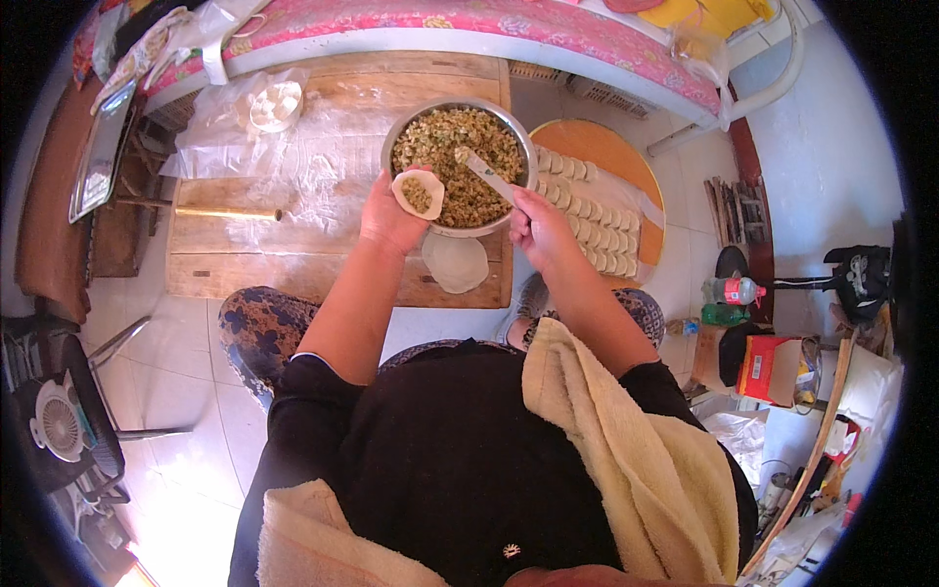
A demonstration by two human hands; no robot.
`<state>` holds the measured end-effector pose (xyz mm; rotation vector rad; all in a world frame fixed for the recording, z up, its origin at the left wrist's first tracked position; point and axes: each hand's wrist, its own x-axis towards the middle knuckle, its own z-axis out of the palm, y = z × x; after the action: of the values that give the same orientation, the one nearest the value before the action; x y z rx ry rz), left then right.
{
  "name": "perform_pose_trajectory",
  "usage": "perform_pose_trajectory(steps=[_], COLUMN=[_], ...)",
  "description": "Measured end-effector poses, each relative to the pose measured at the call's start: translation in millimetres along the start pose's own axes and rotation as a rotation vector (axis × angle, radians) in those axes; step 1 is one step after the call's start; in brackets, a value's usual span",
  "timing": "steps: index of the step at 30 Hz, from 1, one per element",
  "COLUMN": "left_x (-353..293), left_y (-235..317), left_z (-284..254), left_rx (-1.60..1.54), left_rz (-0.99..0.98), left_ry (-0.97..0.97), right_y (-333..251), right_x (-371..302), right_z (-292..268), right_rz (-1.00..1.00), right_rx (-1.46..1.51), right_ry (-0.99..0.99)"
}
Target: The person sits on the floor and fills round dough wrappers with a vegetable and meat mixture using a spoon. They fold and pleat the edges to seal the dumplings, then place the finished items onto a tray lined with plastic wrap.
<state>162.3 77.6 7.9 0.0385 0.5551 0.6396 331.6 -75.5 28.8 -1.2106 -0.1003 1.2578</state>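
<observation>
A towel [626,440] hangs nearest; a bowl [460,232] holds chopped filling [440,147].

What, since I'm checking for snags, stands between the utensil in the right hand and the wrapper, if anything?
Nothing visible: the utensil in the right hand is over the bowl, and the wrapper on the left hand lies open at the bowl's near-left rim.

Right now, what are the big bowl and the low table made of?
The bowl looks like metal, probably steel: its rim is silvery and shiny. The table seems to be wood, fairly matte: brown planks show grain, though white powder covers part.
</observation>
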Motion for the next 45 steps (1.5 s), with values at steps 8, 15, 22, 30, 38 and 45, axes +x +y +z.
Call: perform_pose_trajectory(steps=[8, 15, 22, 30, 38, 45], left_x=[-15, -23, -27, -26, -14, -7], left_y=[-13, -15, -18, -15, -12, -6], left_z=[18, 25, 28, 27, 23, 28], left_rx=[-0.075, -0.118, -0.131, -0.057, 0.063, 0.067], left_rz=[-0.128, -0.132, -0.118, -0.060, 0.029, 0.110], left_ry=[-0.158, -0.217, -0.153, -0.030, -0.041, -0.047], right_y=[-2, 0, -2, 0, -26, -30], right_x=[-45, -63, -77, -78, -87, -75], right_z=[12, 15, 16, -1, 11, 3], right_rz=[-0.839, -0.934, -1.168, -1.114, -1.071, -1.068], right_rx=[-1.004, -1.153, -1.258, -1.426, -1.394, -1.686], right_ry=[-0.050, -0.094, -0.094, -0.128, -0.163, -0.090])
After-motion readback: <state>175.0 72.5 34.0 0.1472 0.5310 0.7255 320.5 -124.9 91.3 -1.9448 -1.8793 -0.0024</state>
